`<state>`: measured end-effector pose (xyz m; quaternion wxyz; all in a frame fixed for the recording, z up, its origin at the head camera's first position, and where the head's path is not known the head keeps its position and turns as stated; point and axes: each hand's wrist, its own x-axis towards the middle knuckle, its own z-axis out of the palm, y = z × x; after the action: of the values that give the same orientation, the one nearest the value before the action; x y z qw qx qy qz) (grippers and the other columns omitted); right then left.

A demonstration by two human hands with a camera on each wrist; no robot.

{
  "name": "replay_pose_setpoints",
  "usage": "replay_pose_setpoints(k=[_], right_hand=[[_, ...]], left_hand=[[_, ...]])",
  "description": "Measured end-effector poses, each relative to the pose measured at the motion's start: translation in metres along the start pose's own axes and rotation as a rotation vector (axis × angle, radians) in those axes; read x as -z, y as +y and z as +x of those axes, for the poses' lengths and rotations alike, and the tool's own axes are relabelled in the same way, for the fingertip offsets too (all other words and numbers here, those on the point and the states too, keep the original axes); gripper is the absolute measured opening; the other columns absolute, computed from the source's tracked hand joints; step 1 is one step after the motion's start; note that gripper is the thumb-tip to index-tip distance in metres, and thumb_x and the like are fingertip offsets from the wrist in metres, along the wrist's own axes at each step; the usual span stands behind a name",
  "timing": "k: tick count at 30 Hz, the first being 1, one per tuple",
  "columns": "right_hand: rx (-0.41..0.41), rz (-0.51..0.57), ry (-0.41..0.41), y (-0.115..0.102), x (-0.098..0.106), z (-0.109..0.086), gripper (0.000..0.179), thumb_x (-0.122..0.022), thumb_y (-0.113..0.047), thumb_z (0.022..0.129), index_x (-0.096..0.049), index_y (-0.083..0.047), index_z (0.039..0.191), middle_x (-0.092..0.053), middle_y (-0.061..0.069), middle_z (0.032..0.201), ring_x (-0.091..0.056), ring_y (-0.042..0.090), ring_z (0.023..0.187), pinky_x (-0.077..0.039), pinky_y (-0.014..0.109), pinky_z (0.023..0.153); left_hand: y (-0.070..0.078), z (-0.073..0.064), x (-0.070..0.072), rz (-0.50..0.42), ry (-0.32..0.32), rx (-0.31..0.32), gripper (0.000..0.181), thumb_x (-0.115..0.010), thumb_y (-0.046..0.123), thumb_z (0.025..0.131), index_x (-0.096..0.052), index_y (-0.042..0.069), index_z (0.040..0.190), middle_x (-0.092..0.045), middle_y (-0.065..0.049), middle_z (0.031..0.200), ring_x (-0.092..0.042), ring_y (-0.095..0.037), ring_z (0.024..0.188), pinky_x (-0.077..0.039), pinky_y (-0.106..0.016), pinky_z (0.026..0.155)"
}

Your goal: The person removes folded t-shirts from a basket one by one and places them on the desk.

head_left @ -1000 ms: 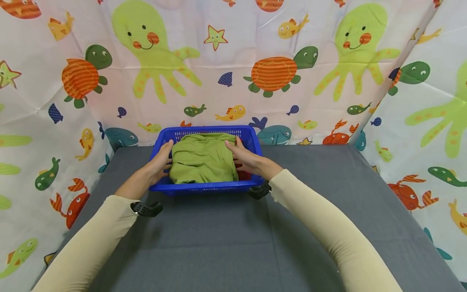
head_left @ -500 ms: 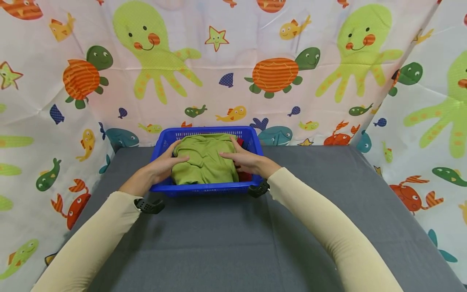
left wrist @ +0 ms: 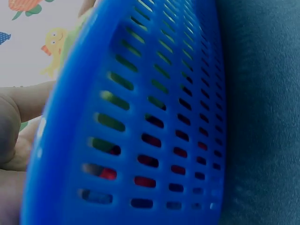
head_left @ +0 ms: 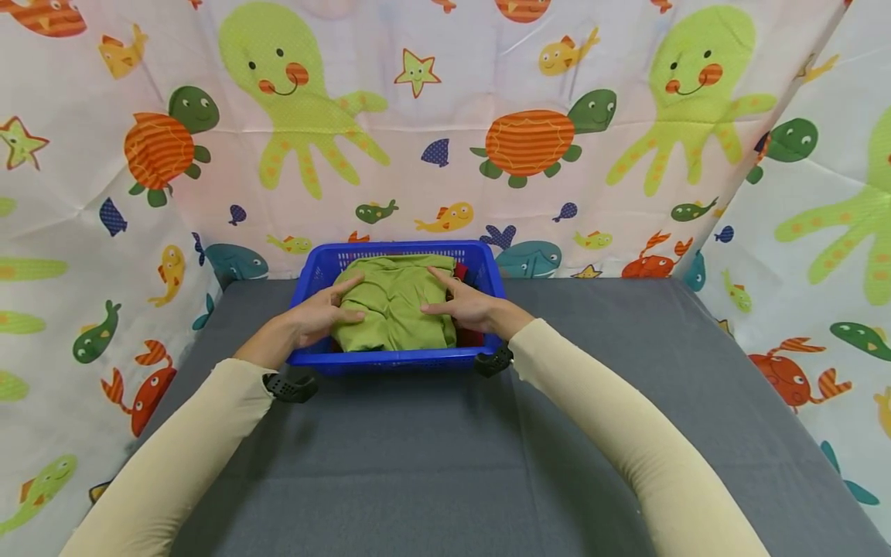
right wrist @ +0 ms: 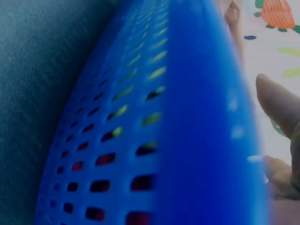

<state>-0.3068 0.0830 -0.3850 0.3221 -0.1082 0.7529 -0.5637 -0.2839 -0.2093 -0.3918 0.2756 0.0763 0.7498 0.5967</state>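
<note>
A folded, slightly rumpled green cloth [head_left: 397,309] lies in a blue plastic basket [head_left: 390,360]. My left hand [head_left: 316,316] reaches over the basket's left side, its thumb and index finger extended on the cloth's left part. From the other side my right hand [head_left: 473,305] rests on the cloth's right edge, thumb and index finger spread. Its lower fingers are mostly hidden. Something red [head_left: 472,338], seemingly fabric, shows beside and under the green cloth. In both wrist views the slotted wall of the basket [left wrist: 65,154] hides most of the hands' contact.
The basket stands at the back of a table with a grey cover [head_left: 418,480]. Behind it and at both sides hangs a white curtain [head_left: 431,70] printed with sea animals. A black wrist strap [head_left: 288,388] sits on each forearm.
My left hand has come from the cloth's left side onto its top. The right hand's thumb and index finger have shifted on the cloth's right edge. The basket has stayed in place.
</note>
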Motion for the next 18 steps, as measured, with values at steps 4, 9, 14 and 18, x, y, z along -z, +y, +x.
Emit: replay_pose_setpoints(k=[4, 9, 14, 18], right_hand=[[0.045, -0.059, 0.036, 0.001, 0.0, 0.002, 0.086, -0.065, -0.013, 0.099, -0.012, -0.03, 0.164, 0.004, 0.001, 0.173, -0.003, 0.029, 0.16, -0.023, 0.057, 0.125], [0.071, -0.139, 0.073, -0.001, -0.002, 0.001, 0.08, -0.067, -0.012, 0.098, -0.023, -0.025, 0.163, -0.007, 0.002, 0.173, 0.0, 0.027, 0.16, -0.025, 0.052, 0.125], [0.074, -0.163, 0.112, -0.003, -0.003, 0.001, 0.078, -0.068, -0.011, 0.097, -0.028, -0.024, 0.162, -0.012, 0.003, 0.172, -0.005, 0.026, 0.16, -0.029, 0.049, 0.124], [0.093, -0.18, 0.155, -0.008, -0.002, -0.002, 0.077, -0.068, -0.011, 0.097, -0.029, -0.024, 0.161, -0.015, 0.005, 0.171, -0.007, 0.028, 0.159, -0.032, 0.049, 0.123]], left_hand=[[-0.002, 0.0, 0.003, 0.053, 0.012, -0.011, 0.085, -0.056, 0.005, 0.103, -0.002, 0.029, 0.164, 0.01, -0.012, 0.171, -0.012, -0.038, 0.157, -0.036, -0.052, 0.118], [0.002, 0.0, 0.004, 0.16, 0.024, -0.005, 0.084, -0.058, 0.008, 0.102, -0.005, 0.027, 0.165, -0.006, -0.016, 0.171, -0.03, -0.038, 0.151, -0.05, -0.034, 0.094], [0.008, 0.0, 0.004, 0.22, 0.034, -0.004, 0.084, -0.061, 0.008, 0.101, -0.008, 0.024, 0.165, -0.016, -0.021, 0.168, -0.036, -0.04, 0.147, -0.052, -0.04, 0.101], [0.014, -0.003, 0.006, 0.257, 0.079, -0.035, 0.082, -0.062, 0.007, 0.1, -0.014, 0.022, 0.164, -0.018, -0.022, 0.167, -0.038, -0.039, 0.145, -0.052, -0.033, 0.095]])
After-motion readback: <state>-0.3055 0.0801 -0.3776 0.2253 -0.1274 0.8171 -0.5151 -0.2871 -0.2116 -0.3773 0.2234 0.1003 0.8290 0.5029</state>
